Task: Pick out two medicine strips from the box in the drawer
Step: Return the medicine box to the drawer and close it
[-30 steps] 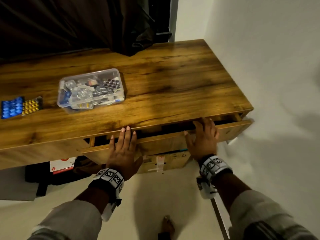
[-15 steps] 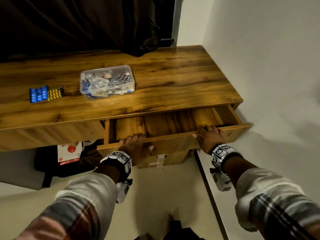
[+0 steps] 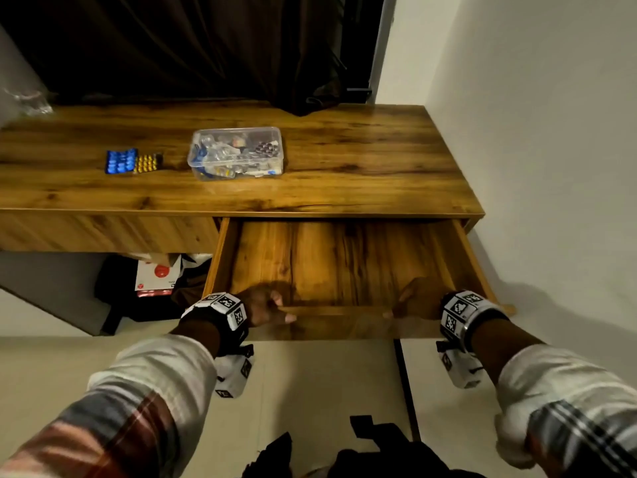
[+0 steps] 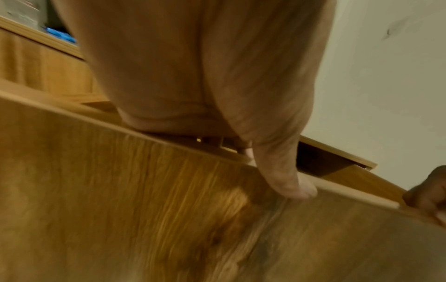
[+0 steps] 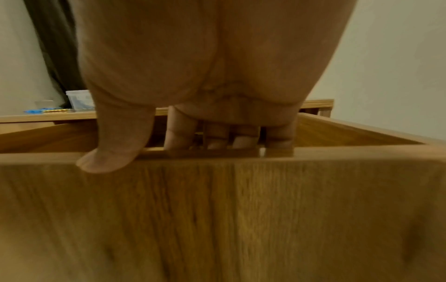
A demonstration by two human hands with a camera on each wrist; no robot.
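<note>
The wooden drawer point(image 3: 344, 263) stands pulled out, and its inside shows bare wood. My left hand point(image 3: 269, 305) grips the drawer front point(image 3: 337, 310) near its left end, fingers curled over the top edge and thumb point(image 4: 289, 183) on the outer face. At the right end my right hand point(image 3: 417, 303) grips the same way, its fingers point(image 5: 181, 129) inside and its thumb point(image 5: 113, 152) outside. A clear plastic box point(image 3: 236, 153) full of medicine strips sits on the table top point(image 3: 362, 167). A blue strip point(image 3: 120, 161) and a yellow strip point(image 3: 147, 163) lie left of it.
A white wall point(image 3: 534, 167) runs close along the table's right side. Dark curtains point(image 3: 172, 46) hang behind. Under the table at the left sit a dark bag point(image 3: 117, 298) and a red-and-white package point(image 3: 155, 276). Dark items point(image 3: 362, 457) lie on the floor by my feet.
The drawer has slid from nearly closed to wide open. Both hands shifted from lying flat on its front to gripping the top edge, and came toward me with it.
</note>
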